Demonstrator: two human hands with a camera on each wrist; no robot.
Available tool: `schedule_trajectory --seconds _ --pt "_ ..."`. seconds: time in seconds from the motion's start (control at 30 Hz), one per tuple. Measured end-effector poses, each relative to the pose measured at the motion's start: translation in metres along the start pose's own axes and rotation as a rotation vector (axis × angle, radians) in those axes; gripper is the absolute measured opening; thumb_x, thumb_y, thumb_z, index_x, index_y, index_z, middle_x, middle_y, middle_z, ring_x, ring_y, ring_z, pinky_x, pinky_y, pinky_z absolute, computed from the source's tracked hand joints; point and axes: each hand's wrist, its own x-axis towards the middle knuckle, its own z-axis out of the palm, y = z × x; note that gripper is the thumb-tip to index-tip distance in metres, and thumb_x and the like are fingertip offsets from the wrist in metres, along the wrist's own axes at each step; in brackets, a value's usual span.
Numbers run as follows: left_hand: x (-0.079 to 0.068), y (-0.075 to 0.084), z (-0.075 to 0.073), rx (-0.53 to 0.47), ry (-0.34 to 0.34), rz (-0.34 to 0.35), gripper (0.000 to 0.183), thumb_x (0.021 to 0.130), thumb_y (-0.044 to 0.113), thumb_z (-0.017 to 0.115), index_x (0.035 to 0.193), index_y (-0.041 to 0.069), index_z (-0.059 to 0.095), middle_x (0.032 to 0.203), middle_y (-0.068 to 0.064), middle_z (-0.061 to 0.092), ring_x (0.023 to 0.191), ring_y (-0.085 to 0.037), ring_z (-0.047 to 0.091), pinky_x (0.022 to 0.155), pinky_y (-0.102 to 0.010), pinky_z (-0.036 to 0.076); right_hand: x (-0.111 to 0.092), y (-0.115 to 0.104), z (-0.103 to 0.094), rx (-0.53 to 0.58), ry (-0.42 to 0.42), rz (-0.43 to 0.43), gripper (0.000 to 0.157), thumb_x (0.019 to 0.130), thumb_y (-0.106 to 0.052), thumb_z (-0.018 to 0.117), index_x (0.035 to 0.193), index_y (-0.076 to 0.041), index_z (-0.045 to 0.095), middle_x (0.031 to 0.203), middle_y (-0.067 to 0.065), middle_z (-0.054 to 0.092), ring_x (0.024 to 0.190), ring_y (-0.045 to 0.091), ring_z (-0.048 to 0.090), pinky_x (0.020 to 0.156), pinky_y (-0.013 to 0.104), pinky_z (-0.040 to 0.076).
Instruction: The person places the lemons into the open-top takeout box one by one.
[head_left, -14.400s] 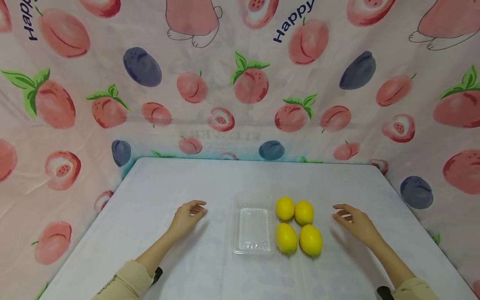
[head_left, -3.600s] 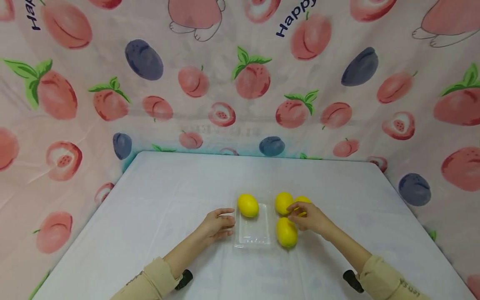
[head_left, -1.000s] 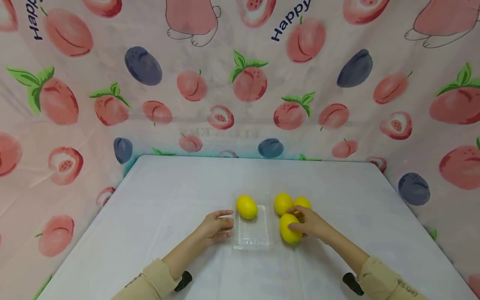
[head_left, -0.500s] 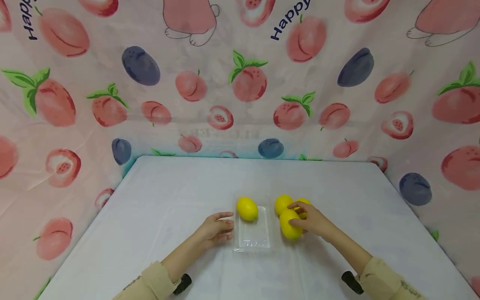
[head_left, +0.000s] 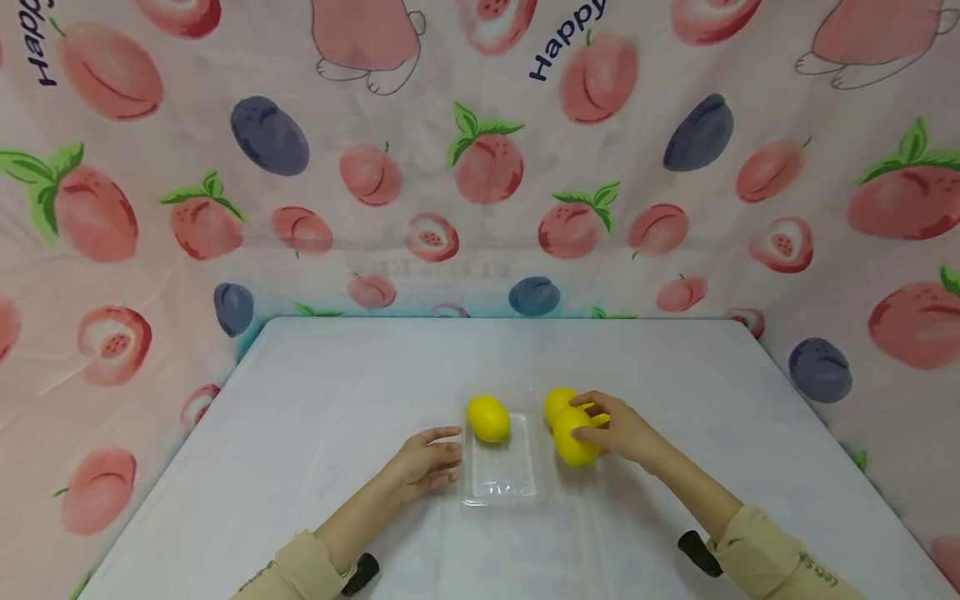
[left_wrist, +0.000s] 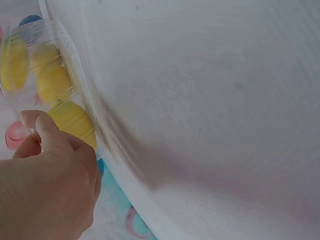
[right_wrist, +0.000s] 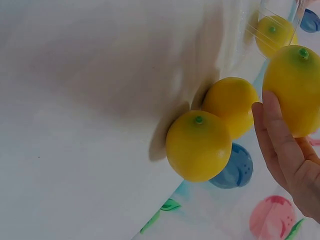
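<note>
Right hand (head_left: 624,431) gripped a lemon (head_left: 574,436) above the table; left hand (head_left: 425,459), fingers relaxed, touched the clear plastic tray (head_left: 501,483).

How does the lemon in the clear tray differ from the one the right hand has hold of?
The lemon in the tray lies alone at the far end of the clear tray, with no hand on it; the held lemon is outside the tray, to its right, gripped by the right hand. The tray lemon lies crosswise, the held one more lengthwise. Both are plain yellow and look about the same size.
</note>
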Motion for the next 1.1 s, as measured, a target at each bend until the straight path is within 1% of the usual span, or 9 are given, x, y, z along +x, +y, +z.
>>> schedule_trajectory --seconds 0.23,0.37,0.57,0.63,0.77,0.93,1.0,1.1 --pt "0.002 -0.002 -0.001 -0.019 -0.035 0.019 0.045 0.09 -0.003 0.054 0.133 -0.003 0.043 0.086 0.001 0.056 0.071 -0.009 0.056 0.063 -0.02 0.054 0.004 -0.005 0.0 -0.004 -0.008 -0.006 0.046 0.086 -0.018 0.066 0.126 -0.002 0.05 0.124 0.027 0.05 0.097 0.029 0.056 0.073 0.035 0.056" --pt "0.004 -0.003 -0.001 -0.026 -0.032 0.016 0.044 0.09 -0.004 0.053 0.133 -0.002 0.044 0.086 0.001 0.056 0.071 -0.009 0.056 0.062 -0.02 0.053 0.007 -0.008 0.001 -0.016 -0.01 -0.023 0.047 0.086 -0.019 0.066 0.126 -0.001 0.049 0.124 0.029 0.049 0.096 0.03 0.057 0.073 0.036 0.056" --pt "0.001 -0.002 -0.003 -0.026 -0.027 0.018 0.044 0.09 -0.005 0.053 0.133 -0.002 0.044 0.085 0.002 0.056 0.07 -0.008 0.056 0.061 -0.019 0.053 0.014 -0.014 0.005 -0.063 0.003 -0.034 0.046 0.086 -0.021 0.066 0.126 -0.003 0.051 0.124 0.026 0.052 0.1 0.031 0.056 0.083 0.041 0.055" --pt "0.001 -0.002 -0.004 -0.024 -0.026 0.015 0.044 0.09 -0.005 0.054 0.133 -0.002 0.044 0.085 0.002 0.056 0.071 -0.009 0.056 0.062 -0.019 0.054 0.016 -0.016 0.006 -0.071 0.009 -0.023 0.045 0.086 -0.02 0.066 0.126 -0.004 0.052 0.125 0.024 0.052 0.101 0.031 0.055 0.085 0.041 0.054" --pt "-0.001 -0.002 -0.003 -0.026 -0.022 0.007 0.044 0.089 -0.005 0.055 0.132 -0.002 0.045 0.085 0.002 0.057 0.071 -0.009 0.056 0.062 -0.02 0.054 0.019 -0.017 0.008 -0.069 0.012 -0.016 0.044 0.086 -0.019 0.066 0.125 -0.005 0.052 0.125 0.024 0.052 0.1 0.03 0.055 0.083 0.039 0.055" --pt "-0.001 -0.001 -0.003 -0.033 -0.019 0.003 0.043 0.089 -0.005 0.055 0.131 -0.001 0.046 0.084 0.002 0.057 0.071 -0.009 0.056 0.061 -0.019 0.054 0.023 -0.021 0.007 -0.051 0.006 -0.017 0.044 0.086 -0.019 0.065 0.126 -0.006 0.052 0.125 0.025 0.051 0.096 0.029 0.056 0.074 0.034 0.056" --pt "0.0 -0.001 -0.003 -0.035 -0.018 0.001 0.043 0.089 -0.005 0.055 0.131 -0.001 0.046 0.083 0.002 0.057 0.07 -0.009 0.056 0.061 -0.02 0.054 0.025 -0.022 0.008 -0.044 0.001 -0.025 0.044 0.086 -0.018 0.065 0.126 -0.005 0.052 0.125 0.025 0.051 0.093 0.029 0.056 0.071 0.033 0.055" --pt "0.001 -0.001 -0.003 -0.037 -0.014 -0.003 0.042 0.089 -0.005 0.055 0.13 0.0 0.047 0.083 0.002 0.057 0.07 -0.009 0.056 0.061 -0.02 0.054 0.028 -0.025 0.008 -0.044 -0.005 -0.042 0.043 0.087 -0.018 0.065 0.126 -0.005 0.052 0.125 0.025 0.051 0.092 0.03 0.056 0.072 0.034 0.055"
